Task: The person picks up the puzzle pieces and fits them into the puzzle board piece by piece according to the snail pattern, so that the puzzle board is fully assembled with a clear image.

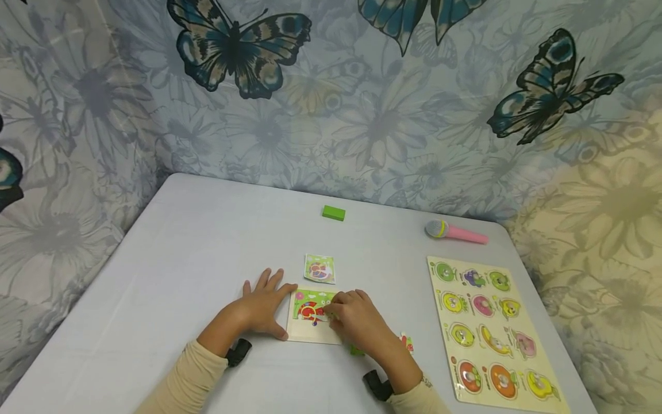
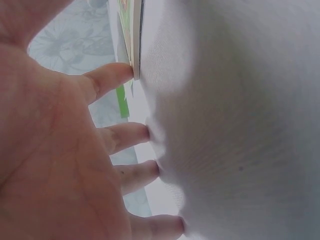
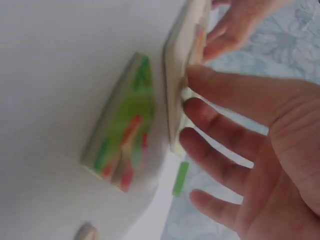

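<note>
A wooden puzzle board [image 1: 312,335] lies on the table, its picture of a red ladybug-like figure partly filled in. My left hand [image 1: 265,309] is spread at its left side, with index fingertip and thumb at the edge and the other fingertips on the table [image 2: 225,125]. My right hand [image 1: 359,319] is over the board's right part, where thumb and forefinger pinch a small puzzle piece [image 3: 187,93], mostly hidden by the fingers. Beside the board lies a loose green-and-red puzzle piece [image 3: 131,115], largely covered by my right hand in the head view.
Behind the board lies a small picture card [image 1: 319,269], and farther back a green block [image 1: 333,213]. A pink toy microphone [image 1: 465,234] lies at the back right, above a fruit puzzle board [image 1: 468,322]. Another red piece [image 1: 407,342] shows beside my right wrist.
</note>
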A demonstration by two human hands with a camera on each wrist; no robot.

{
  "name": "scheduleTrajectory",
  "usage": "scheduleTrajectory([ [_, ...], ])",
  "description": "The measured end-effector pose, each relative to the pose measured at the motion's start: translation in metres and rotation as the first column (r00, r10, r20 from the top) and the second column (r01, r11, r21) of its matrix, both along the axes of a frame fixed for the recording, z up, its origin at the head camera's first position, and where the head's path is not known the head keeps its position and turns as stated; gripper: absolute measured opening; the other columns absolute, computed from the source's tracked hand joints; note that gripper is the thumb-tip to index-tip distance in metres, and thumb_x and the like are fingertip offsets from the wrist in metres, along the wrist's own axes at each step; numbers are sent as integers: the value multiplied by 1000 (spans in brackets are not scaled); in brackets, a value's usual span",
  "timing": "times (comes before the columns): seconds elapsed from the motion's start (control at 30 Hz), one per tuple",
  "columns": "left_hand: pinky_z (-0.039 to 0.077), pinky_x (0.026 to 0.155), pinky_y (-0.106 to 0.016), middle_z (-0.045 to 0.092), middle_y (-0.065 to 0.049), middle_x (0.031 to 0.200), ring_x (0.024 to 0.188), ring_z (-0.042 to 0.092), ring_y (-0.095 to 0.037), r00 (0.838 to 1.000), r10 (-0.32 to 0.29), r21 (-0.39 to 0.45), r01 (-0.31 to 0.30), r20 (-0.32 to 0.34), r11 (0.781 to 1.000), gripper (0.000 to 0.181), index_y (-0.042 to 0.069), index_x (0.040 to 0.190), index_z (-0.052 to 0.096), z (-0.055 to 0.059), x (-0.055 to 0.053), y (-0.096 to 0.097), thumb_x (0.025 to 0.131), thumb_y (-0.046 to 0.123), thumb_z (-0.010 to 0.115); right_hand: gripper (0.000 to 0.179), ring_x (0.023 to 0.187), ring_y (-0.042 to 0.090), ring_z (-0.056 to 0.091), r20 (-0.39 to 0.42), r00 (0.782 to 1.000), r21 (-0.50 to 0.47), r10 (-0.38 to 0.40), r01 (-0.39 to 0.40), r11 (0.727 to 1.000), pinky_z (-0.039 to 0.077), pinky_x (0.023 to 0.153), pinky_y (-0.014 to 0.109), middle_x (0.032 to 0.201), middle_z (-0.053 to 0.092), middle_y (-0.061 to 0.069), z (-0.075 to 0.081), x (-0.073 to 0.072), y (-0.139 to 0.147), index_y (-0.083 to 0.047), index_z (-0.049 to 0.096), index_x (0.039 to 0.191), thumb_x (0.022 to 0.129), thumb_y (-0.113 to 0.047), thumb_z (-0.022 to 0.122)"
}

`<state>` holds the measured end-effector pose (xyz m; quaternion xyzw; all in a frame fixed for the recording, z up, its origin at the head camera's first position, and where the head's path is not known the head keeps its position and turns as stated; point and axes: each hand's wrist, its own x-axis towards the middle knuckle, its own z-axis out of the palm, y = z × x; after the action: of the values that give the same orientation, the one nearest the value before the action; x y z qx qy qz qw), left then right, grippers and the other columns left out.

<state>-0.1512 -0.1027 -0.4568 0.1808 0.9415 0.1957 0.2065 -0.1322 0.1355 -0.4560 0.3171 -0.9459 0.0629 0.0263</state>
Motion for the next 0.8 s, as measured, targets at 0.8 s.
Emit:
scheduleTrajectory([
  [0.8,10,105,-76,16,-20,160,147,4,-45,1000,10,17,-11,21,1000,97,19,146,43,5,2,1,63,36,91,27,91,14,61,46,995,-27,-94,95,995,44,95,45,92,67,-7,1,48,46,-18,73,91,68,-14,87],
])
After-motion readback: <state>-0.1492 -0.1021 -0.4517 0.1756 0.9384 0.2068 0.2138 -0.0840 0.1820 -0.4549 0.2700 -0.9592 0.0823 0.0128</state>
